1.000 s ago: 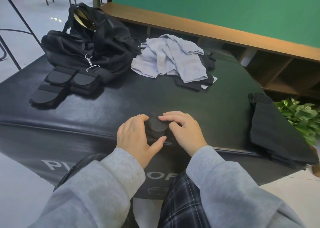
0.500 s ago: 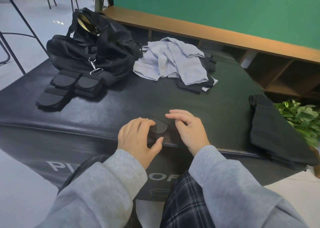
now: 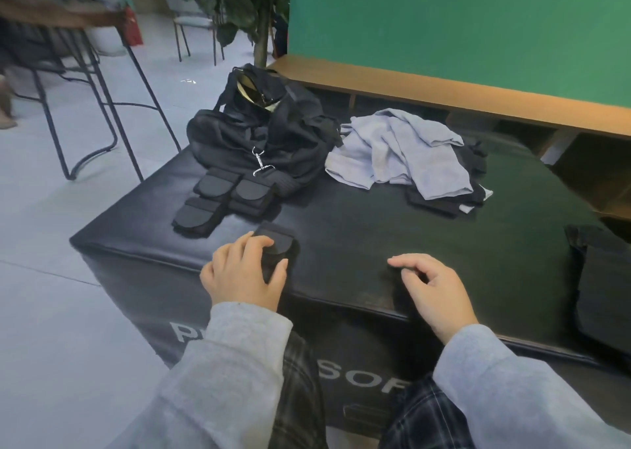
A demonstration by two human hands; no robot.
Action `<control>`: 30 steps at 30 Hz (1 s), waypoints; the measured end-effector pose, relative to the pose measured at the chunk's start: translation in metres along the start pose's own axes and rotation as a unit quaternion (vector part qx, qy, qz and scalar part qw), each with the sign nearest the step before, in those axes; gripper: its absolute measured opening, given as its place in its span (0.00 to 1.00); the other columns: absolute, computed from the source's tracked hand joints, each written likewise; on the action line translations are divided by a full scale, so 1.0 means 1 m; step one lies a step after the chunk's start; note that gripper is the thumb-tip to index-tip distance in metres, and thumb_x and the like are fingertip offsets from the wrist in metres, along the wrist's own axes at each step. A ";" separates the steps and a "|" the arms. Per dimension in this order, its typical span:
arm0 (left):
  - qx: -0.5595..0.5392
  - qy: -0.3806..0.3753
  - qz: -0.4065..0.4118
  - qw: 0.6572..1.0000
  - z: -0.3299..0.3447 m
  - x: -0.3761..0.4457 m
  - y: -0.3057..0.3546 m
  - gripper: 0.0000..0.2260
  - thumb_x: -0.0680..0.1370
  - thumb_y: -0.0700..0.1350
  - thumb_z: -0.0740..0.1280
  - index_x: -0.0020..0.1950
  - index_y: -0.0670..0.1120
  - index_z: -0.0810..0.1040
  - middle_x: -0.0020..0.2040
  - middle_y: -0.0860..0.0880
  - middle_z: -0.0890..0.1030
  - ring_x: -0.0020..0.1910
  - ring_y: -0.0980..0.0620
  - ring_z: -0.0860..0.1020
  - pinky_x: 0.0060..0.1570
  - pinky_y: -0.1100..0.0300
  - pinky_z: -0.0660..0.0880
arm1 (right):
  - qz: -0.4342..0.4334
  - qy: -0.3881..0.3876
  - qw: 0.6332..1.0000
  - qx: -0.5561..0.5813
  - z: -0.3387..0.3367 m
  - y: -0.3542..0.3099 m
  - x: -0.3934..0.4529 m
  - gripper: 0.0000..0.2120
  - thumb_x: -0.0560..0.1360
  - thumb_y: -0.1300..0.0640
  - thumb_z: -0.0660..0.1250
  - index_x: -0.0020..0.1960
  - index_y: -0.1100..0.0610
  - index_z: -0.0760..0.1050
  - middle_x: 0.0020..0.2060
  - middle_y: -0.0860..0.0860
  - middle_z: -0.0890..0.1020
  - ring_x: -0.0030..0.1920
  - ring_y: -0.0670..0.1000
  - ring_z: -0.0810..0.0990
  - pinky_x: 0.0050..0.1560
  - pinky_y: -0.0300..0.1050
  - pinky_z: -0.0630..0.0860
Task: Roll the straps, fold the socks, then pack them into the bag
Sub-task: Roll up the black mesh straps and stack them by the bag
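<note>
My left hand (image 3: 246, 271) grips a rolled black strap (image 3: 277, 245) near the front edge of the black padded block (image 3: 375, 243), fingers on top and thumb at its side. Just beyond it lie three rolled black straps (image 3: 223, 197) in a cluster. The black bag (image 3: 263, 131) stands behind them, its top open, a metal clip hanging at its front. My right hand (image 3: 432, 286) hovers over the block to the right, fingers loosely curled, holding nothing. Dark socks (image 3: 447, 201) lie partly under a light grey cloth (image 3: 403, 153) at the back right.
A black folded garment (image 3: 601, 278) hangs over the block's right edge. A wooden bench (image 3: 444, 90) and a green wall stand behind. Metal stool legs (image 3: 85, 107) and a potted tree are on the floor at the left.
Both hands were on the strap at the centre front. My left hand has carried it left toward the rolled straps; my right hand has let go. The view has swung left.
</note>
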State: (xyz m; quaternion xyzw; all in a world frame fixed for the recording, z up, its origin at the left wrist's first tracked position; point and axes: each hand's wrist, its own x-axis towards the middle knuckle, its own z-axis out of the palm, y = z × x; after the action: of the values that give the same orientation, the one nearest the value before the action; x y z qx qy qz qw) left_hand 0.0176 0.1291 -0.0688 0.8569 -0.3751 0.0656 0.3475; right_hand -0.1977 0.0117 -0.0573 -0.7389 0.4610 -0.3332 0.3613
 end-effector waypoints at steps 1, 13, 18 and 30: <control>0.007 0.001 -0.008 1.000 -0.003 0.002 -0.004 0.14 0.72 0.52 0.70 0.57 0.53 0.76 0.62 0.54 0.76 0.63 0.48 0.68 0.60 0.51 0.58 | -0.002 0.000 1.000 -0.006 0.000 0.001 0.001 0.19 0.75 0.65 0.63 0.41 0.41 0.80 0.46 0.37 0.81 0.52 0.43 0.77 0.53 0.38 0.69; -0.017 0.098 0.009 0.995 -0.023 0.029 -0.028 0.14 0.69 0.44 0.75 0.52 0.45 0.79 0.60 0.46 0.78 0.56 0.39 0.74 0.55 0.45 0.67 | -0.009 -0.001 0.999 -0.040 0.001 -0.001 0.000 0.19 0.74 0.65 0.64 0.41 0.40 0.80 0.46 0.36 0.80 0.52 0.42 0.75 0.53 0.41 0.67; -0.030 0.100 -0.033 0.994 -0.036 0.058 -0.040 0.14 0.74 0.46 0.70 0.58 0.44 0.76 0.64 0.47 0.75 0.62 0.41 0.69 0.60 0.50 0.61 | -0.015 -0.003 0.999 -0.050 0.000 -0.004 -0.001 0.19 0.74 0.66 0.63 0.40 0.41 0.79 0.45 0.36 0.80 0.51 0.41 0.74 0.51 0.41 0.65; 0.014 0.045 -0.106 0.993 -0.030 0.070 -0.055 0.17 0.76 0.49 0.66 0.61 0.42 0.72 0.55 0.42 0.78 0.61 0.41 0.69 0.60 0.49 0.63 | -0.017 -0.001 0.998 -0.062 0.000 -0.005 -0.001 0.18 0.75 0.65 0.63 0.40 0.41 0.79 0.45 0.36 0.80 0.51 0.40 0.73 0.51 0.41 0.66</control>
State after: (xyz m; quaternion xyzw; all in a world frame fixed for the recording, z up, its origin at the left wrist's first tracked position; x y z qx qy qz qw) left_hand 0.1102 0.1330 -0.0498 0.8928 -0.2649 0.0722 0.3572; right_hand -0.1953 0.0142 -0.0531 -0.7678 0.4678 -0.3092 0.3099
